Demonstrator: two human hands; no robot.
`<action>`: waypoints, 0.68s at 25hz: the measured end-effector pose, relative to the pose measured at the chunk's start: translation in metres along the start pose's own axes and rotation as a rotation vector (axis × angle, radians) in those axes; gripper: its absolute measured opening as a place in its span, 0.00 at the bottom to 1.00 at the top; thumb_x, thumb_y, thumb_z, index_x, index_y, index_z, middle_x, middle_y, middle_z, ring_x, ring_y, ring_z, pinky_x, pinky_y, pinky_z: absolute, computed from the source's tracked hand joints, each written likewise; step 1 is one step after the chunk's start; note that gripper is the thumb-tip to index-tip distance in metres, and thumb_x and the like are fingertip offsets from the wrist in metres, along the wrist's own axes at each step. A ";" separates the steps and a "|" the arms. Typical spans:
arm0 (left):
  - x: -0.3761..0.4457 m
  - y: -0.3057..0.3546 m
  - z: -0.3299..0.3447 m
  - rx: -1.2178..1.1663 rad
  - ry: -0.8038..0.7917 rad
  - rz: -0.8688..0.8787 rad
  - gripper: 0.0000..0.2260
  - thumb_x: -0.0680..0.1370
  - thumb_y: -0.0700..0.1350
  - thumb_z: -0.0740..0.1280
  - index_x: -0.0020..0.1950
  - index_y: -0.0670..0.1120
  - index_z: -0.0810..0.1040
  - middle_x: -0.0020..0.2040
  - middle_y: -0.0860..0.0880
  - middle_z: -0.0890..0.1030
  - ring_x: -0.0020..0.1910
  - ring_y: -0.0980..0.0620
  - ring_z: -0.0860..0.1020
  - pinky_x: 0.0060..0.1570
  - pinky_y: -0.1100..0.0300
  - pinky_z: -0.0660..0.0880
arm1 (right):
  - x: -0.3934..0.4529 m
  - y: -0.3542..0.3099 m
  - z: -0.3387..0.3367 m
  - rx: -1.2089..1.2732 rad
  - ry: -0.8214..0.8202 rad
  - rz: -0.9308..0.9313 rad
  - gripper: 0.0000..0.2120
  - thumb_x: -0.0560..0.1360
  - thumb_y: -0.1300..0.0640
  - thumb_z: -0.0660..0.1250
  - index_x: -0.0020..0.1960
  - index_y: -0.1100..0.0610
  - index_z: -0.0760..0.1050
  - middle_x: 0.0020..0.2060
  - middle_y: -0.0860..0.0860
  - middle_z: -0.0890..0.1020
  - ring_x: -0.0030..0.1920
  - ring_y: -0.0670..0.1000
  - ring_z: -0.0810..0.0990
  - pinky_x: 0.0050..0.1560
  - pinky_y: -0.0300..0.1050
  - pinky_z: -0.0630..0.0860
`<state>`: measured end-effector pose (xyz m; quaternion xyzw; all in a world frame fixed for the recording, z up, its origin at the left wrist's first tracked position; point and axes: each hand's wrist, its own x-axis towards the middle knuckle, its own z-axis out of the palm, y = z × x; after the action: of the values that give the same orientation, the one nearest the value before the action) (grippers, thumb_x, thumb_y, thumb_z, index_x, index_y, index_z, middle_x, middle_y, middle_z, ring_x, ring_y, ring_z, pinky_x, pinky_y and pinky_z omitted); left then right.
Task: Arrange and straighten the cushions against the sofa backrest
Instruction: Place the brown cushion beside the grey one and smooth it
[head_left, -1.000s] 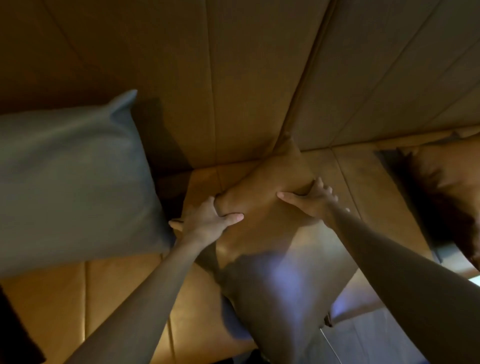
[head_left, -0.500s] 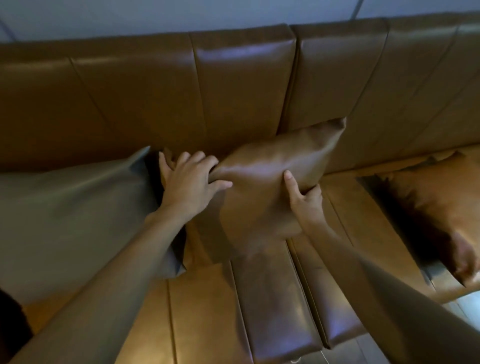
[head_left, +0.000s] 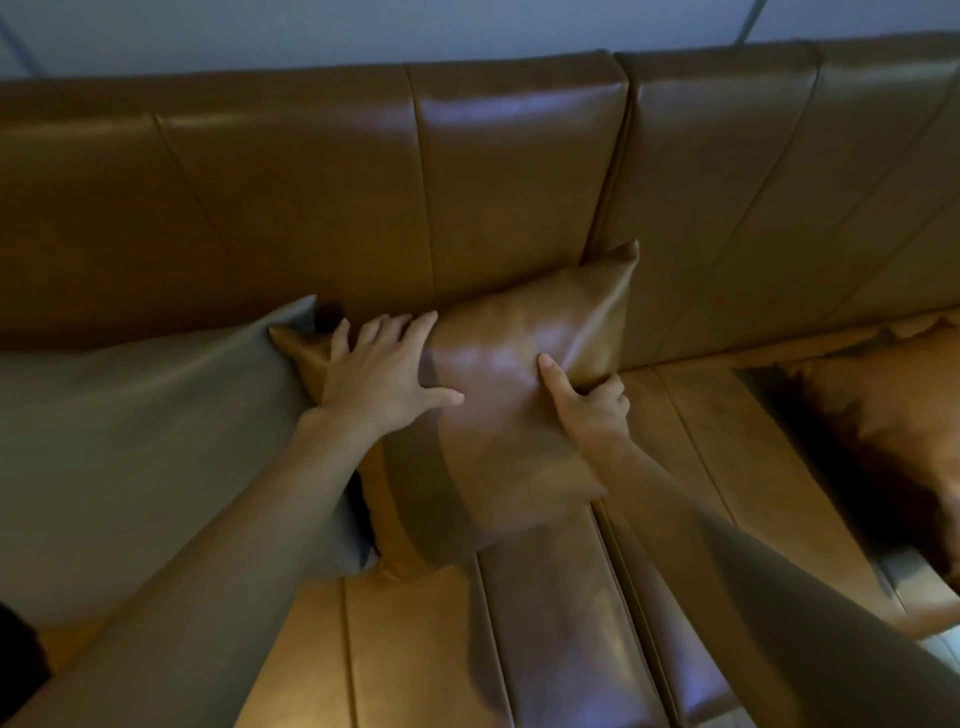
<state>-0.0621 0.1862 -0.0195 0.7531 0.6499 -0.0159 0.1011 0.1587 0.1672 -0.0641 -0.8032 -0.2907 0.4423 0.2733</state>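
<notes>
Leaning against the backrest (head_left: 311, 197) at the far left, a large grey cushion (head_left: 135, 431) stands in place, its right edge overlapped by the corner of the tan cushion (head_left: 519, 395) being set beside it. A second ago that tan cushion lay flat on the seat (head_left: 415, 649); it has since been lifted and tipped up, and its top right corner now touches the backrest near a seam between panels. The person's left hand (head_left: 382, 379) lies open and flat on the cushion's upper left part, fingers spread, pressing rather than gripping. The right hand (head_left: 589, 400) pinches the cushion's right edge, thumb on the front face and fingers curled behind. The cushion sits skewed, its right corner higher than its left, so the straightening looks unfinished; a small turn and a push back would likely square it. Further right, well apart, a second tan cushion (head_left: 883, 431) lies at the frame's edge, apparently not yet against the backrest.
</notes>
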 end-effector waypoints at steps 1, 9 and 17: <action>0.005 0.002 0.001 -0.012 -0.005 -0.013 0.43 0.70 0.72 0.62 0.78 0.55 0.52 0.77 0.49 0.61 0.77 0.44 0.57 0.74 0.39 0.48 | 0.000 0.001 0.001 -0.003 -0.006 0.083 0.57 0.64 0.26 0.68 0.80 0.54 0.46 0.77 0.57 0.55 0.73 0.64 0.64 0.67 0.63 0.70; 0.008 0.009 0.008 -0.073 0.205 0.086 0.28 0.76 0.61 0.66 0.73 0.55 0.66 0.65 0.51 0.72 0.69 0.45 0.64 0.72 0.40 0.48 | -0.029 0.005 0.025 0.408 -0.086 0.264 0.61 0.57 0.21 0.66 0.79 0.42 0.40 0.80 0.51 0.50 0.76 0.67 0.57 0.59 0.80 0.67; 0.016 -0.002 0.014 -0.070 0.178 0.081 0.32 0.75 0.63 0.65 0.76 0.54 0.62 0.71 0.51 0.69 0.72 0.45 0.61 0.73 0.40 0.46 | -0.023 -0.005 0.046 0.369 -0.029 0.291 0.67 0.49 0.18 0.62 0.80 0.46 0.43 0.79 0.54 0.54 0.75 0.66 0.60 0.66 0.74 0.66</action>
<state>-0.0605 0.1997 -0.0363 0.7731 0.6256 0.0778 0.0699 0.1078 0.1620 -0.0690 -0.7667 -0.0899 0.5343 0.3445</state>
